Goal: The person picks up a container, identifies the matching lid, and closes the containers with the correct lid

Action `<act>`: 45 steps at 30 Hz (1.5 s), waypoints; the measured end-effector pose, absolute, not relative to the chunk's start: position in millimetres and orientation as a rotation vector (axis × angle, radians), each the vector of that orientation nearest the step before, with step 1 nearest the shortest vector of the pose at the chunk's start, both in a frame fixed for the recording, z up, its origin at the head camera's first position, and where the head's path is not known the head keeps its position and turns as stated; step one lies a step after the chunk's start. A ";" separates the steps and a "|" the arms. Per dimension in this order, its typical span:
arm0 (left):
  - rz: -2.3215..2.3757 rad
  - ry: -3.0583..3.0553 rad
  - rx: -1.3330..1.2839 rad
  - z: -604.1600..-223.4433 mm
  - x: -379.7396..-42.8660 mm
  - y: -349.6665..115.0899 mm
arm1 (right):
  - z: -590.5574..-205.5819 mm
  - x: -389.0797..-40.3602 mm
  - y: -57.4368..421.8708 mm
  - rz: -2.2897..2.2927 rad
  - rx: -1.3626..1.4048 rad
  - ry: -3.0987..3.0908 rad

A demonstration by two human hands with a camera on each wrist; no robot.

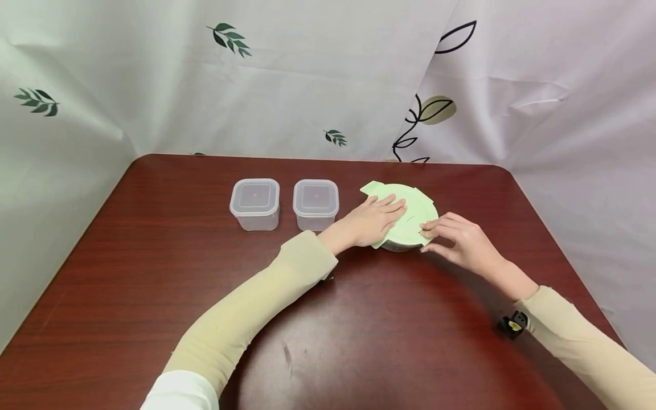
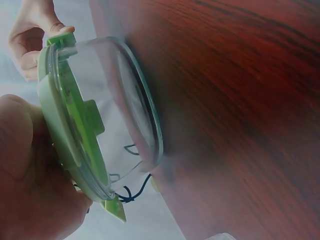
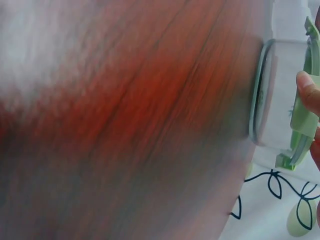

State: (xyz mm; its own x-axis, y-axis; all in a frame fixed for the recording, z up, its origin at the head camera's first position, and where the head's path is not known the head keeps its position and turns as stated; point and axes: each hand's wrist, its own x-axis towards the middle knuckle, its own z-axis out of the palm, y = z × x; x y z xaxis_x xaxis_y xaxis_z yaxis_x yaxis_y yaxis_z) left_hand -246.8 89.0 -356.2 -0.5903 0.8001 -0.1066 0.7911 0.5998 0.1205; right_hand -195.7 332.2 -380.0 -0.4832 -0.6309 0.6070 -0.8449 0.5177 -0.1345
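A round clear glass food container [image 2: 95, 75] stands on the table with a pale green lid [image 1: 417, 213] on top. My left hand [image 1: 376, 219] rests on the lid with its fingers straight and spread. At the lid's right front edge my right hand [image 1: 461, 242] pinches one of the lid's latch flaps [image 3: 302, 112], thumb below and fingers above. Another flap [image 1: 372, 187] sticks outward at the back left. In the left wrist view, the palm hides part of the lid.
Two square translucent plastic boxes with lids, a left one [image 1: 256, 205] and a right one [image 1: 316, 205], stand left of the glass container. All are on a dark red wooden table [image 1: 384, 341]. Behind it hangs a white leaf-patterned cloth [image 1: 287, 97].
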 end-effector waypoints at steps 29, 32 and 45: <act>0.062 2.819 1.213 -357.4 -220.7 96.5 | -366.3 -200.3 286.2 0.460 0.625 -2.921; 0.098 2.829 1.221 -356.5 -219.8 96.4 | -365.9 -200.7 285.0 0.430 0.641 -2.998; 0.357 2.906 0.892 -339.7 -231.6 92.6 | -369.9 -198.4 285.8 0.319 0.668 -3.025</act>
State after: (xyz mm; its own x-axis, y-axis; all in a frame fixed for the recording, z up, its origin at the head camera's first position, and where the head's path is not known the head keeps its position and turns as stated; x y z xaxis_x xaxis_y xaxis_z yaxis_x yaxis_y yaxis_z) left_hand -231.6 92.6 -339.7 -0.8272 0.5618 -0.0093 0.5429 0.8034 0.2447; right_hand -198.4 285.8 -369.9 -0.9075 -0.4141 0.0708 -0.4197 0.8869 -0.1929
